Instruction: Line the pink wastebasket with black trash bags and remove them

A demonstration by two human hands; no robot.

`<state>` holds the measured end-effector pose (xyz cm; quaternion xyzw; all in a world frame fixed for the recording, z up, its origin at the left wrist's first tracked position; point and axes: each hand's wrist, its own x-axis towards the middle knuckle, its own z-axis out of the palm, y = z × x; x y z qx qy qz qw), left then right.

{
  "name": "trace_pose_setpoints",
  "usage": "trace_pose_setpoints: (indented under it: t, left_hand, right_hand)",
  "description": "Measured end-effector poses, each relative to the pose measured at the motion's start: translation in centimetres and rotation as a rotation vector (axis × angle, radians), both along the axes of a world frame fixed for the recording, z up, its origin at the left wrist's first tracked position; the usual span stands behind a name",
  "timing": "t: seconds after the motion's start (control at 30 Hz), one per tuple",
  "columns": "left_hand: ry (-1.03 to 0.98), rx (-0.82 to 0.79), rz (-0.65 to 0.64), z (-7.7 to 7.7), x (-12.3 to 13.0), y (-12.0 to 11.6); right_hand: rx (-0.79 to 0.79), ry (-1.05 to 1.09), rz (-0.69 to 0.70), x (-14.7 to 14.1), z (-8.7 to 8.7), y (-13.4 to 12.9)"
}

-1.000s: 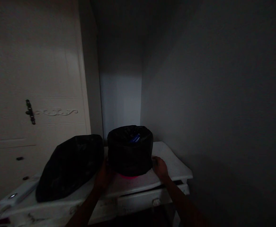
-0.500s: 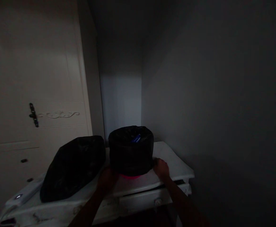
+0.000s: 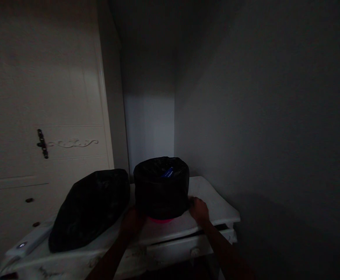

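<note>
A pink container (image 3: 161, 221), probably a small bin, stands on a white dresser, and only its lower edge shows. Over it a black plastic bag (image 3: 161, 198) is stretched, covering its rim and sides. A blue item with pale lettering (image 3: 168, 172) shows inside the top opening. My right hand (image 3: 199, 210) is closed on the bag's lower edge at the right side. At the lower left side my left hand (image 3: 131, 223) is closed against the same bag; deep shadow hides most of its fingers.
Left of the container lies a large, puffed black bag (image 3: 92, 210) on the dresser (image 3: 213, 204). A white device with a small light (image 3: 21, 245) sits at the dresser's left end. A white wardrobe (image 3: 70, 97) stands on the left, and a grey wall (image 3: 260, 136) rises on the right.
The view has shifted very slightly, so everything appears a little lower. Both hands stay at the bag's lower edge, and the container has not visibly moved.
</note>
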<state>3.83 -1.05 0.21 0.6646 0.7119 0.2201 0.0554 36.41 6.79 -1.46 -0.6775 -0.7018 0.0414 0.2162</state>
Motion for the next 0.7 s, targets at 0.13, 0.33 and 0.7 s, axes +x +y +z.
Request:
trace_pose_setpoints:
  t: [0.13,0.33,0.7]
  left_hand:
    - [0.002,-0.059,0.001,0.12,-0.02,-0.07]
    - [0.013,-0.07,0.023,0.08,0.04,0.08]
    - [0.073,-0.022,0.004,-0.25,-0.13,-0.04]
  right_hand:
    - [-0.002,0.003,0.007,0.01,0.2,-0.14]
    - [0.002,0.016,-0.001,0.05,-0.23,0.08]
    - [0.031,0.01,0.019,0.04,-0.35,0.26]
